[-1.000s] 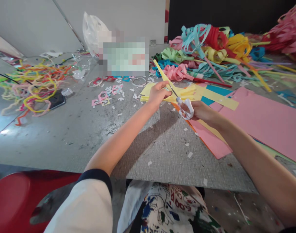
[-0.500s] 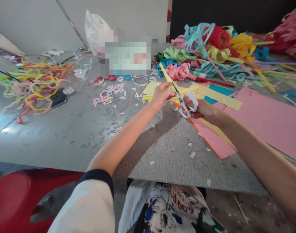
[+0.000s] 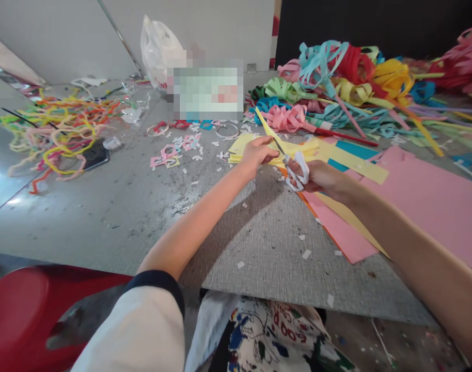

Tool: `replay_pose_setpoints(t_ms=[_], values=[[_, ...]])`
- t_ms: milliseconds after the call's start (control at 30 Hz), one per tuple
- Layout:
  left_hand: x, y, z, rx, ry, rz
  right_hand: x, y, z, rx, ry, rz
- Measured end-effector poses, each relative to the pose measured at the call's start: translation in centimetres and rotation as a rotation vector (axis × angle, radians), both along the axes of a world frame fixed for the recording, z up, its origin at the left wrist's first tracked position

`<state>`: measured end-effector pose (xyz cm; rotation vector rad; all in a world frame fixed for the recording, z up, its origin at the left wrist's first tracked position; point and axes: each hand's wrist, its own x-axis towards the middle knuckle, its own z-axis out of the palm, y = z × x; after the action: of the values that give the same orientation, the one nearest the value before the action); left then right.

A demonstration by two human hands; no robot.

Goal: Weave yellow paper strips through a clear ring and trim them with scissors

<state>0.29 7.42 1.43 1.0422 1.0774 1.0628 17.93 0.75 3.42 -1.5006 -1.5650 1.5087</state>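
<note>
Scissors with white handles (image 3: 302,170) are in my right hand (image 3: 317,176), fingers through the loops. Their blades point up and left, against a narrow yellow paper strip (image 3: 264,123). My left hand (image 3: 259,155) pinches that strip near its lower end, just left of the blades. The handle loops look closer together, and the blades seem nearly closed on the paper. Below and behind both hands lie yellow paper pieces (image 3: 241,147). Pink paper sheets (image 3: 425,206) spread under and beyond my right forearm.
Curled paper-strip flowers (image 3: 321,67) heap at the back right. Fuzzy pipe cleaners (image 3: 61,129) tangle at the left beside a dark phone-like object (image 3: 96,157). A white plastic bag (image 3: 158,51) stands at the back. Paper scraps dot the grey table (image 3: 162,217); a red stool (image 3: 19,310) is lower left.
The scissors' handles have come closer together in my right hand. My left hand keeps its pinch on the yellow strip. The whole view has shifted slightly.
</note>
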Motion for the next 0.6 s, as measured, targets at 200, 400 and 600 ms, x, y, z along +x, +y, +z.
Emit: replay_pose_setpoints(t_ms=[200,400,600], values=[[0.0,0.2,-0.3,0.033,-0.009,0.025,-0.3,-0.8,0.6,0.001,-0.049,-0.045],[-0.2,1.1,-1.2,0.083,-0.002,0.06,-0.3,-1.3,0.4,0.026,-0.038,-0.026],[-0.3,0.8,-0.6,0.041,-0.001,0.055,-0.7,-1.4,0.7,-0.009,-0.023,-0.043]])
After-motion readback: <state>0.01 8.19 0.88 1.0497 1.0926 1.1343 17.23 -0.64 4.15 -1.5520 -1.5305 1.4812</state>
